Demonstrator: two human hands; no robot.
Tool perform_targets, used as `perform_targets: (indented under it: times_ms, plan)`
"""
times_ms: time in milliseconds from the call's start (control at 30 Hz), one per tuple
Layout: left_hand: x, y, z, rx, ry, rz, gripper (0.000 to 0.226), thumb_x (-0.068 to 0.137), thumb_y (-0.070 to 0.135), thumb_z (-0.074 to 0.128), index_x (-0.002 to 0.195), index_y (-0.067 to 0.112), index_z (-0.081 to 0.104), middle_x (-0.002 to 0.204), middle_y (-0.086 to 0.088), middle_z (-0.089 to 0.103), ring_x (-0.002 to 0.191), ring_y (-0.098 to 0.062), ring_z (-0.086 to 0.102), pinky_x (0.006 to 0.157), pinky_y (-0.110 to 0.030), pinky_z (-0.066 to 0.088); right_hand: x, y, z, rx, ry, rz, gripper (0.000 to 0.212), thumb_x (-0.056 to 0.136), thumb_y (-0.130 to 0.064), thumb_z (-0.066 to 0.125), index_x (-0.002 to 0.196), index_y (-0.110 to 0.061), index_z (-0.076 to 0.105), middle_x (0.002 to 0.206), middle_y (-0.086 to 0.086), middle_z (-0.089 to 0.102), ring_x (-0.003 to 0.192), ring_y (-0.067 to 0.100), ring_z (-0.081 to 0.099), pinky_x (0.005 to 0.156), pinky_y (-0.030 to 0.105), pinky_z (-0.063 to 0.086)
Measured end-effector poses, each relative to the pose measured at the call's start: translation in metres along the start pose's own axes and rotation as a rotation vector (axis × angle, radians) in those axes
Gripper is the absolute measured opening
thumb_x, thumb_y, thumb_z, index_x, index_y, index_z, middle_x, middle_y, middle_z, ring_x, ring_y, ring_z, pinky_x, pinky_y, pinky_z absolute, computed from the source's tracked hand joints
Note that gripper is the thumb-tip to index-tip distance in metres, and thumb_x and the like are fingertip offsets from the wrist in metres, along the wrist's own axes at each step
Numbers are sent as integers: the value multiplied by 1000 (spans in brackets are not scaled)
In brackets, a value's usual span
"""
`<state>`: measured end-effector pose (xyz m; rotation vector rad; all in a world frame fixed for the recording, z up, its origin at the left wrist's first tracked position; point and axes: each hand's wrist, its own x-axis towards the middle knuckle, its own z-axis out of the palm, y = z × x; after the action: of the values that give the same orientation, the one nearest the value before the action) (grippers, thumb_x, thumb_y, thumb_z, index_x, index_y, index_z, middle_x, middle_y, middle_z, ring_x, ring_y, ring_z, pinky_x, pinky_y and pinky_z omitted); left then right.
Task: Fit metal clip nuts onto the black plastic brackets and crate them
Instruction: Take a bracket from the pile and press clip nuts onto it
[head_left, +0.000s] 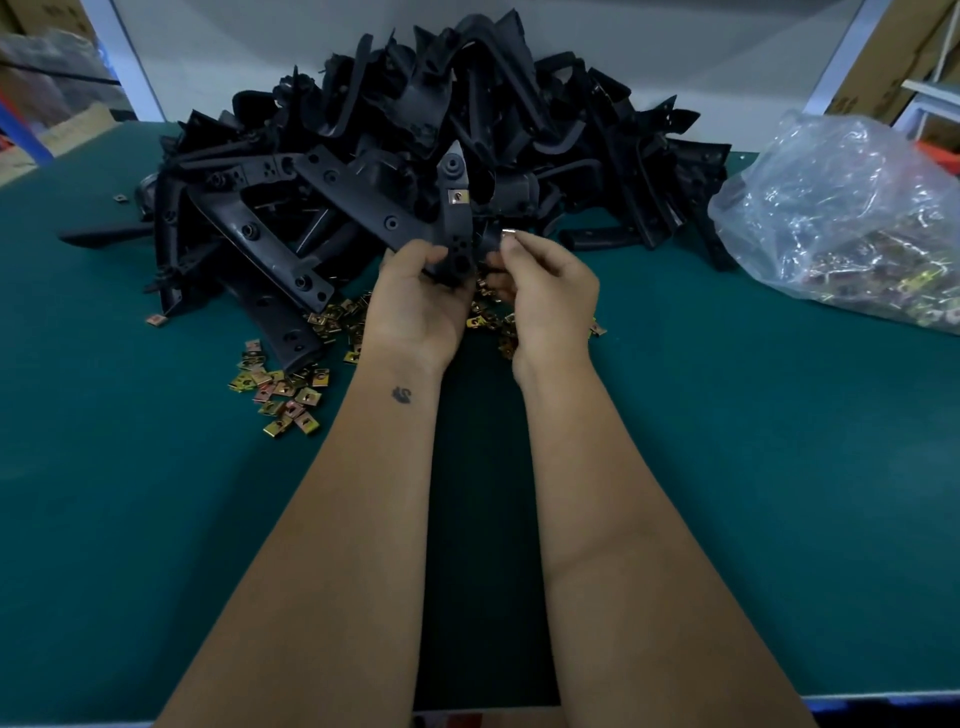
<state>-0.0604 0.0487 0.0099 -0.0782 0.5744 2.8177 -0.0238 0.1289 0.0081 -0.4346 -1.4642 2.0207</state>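
Observation:
My left hand grips the lower end of a black plastic bracket and holds it upright above the green table. One metal clip nut sits on that bracket near its upper end. My right hand pinches a small clip nut at the bracket's right edge, by its lower holes. Loose brass-coloured clip nuts lie scattered on the mat under and left of my hands.
A tall heap of black brackets fills the back middle of the green table. A clear plastic bag of clip nuts lies at the right. Cardboard boxes stand beyond both back corners.

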Motion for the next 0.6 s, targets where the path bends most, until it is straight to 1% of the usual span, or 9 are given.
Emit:
perform_targets:
  times_ms: [100, 167, 267, 400, 500, 600]
  plan:
    - [-2, -1, 1, 11, -29, -7, 28, 90, -10, 36, 108, 2, 53, 102, -18, 59, 93, -29, 59, 98, -39, 49, -1, -5, -1, 164, -45, 100, 13, 95, -5, 60, 89, -10, 70, 72, 5, 72, 61, 11, 66, 62, 22, 54]
    - [-3, -1, 3, 3, -41, -14, 24, 90, -9, 37, 98, 1, 56, 96, -17, 60, 91, -29, 59, 100, -39, 48, 0, -7, -2, 237, -66, 146, 12, 96, -6, 59, 90, -10, 69, 73, 5, 72, 63, 12, 68, 64, 23, 55]
    - [-5, 0, 3, 4, -53, -16, 21, 90, -8, 38, 92, 1, 57, 91, -17, 60, 86, -28, 60, 89, -36, 53, 0, -7, -3, 322, -108, 189, 11, 95, -7, 60, 90, -10, 69, 76, 5, 73, 67, 12, 69, 65, 22, 56]
    - [-6, 0, 3, 8, -56, -26, 18, 90, -8, 40, 93, 3, 55, 90, -16, 59, 81, -26, 59, 73, -32, 55, 0, -6, -4, 388, -147, 226, 6, 92, -10, 65, 90, -14, 70, 78, 1, 73, 69, 8, 68, 65, 20, 55]
    - [-5, 0, 4, 16, -60, -29, 17, 90, -8, 40, 95, 3, 53, 89, -15, 59, 78, -24, 59, 68, -30, 56, 1, -5, -5, 431, -165, 251, 5, 92, -14, 65, 89, -14, 69, 76, -1, 71, 68, 7, 67, 65, 20, 55]
    - [-5, 0, 3, 14, -78, -31, 23, 90, -8, 41, 109, 2, 49, 91, -15, 60, 80, -25, 61, 68, -30, 57, 1, -4, -5, 438, -162, 270, 10, 93, -18, 66, 84, -13, 69, 73, -1, 71, 64, 6, 66, 62, 20, 54]
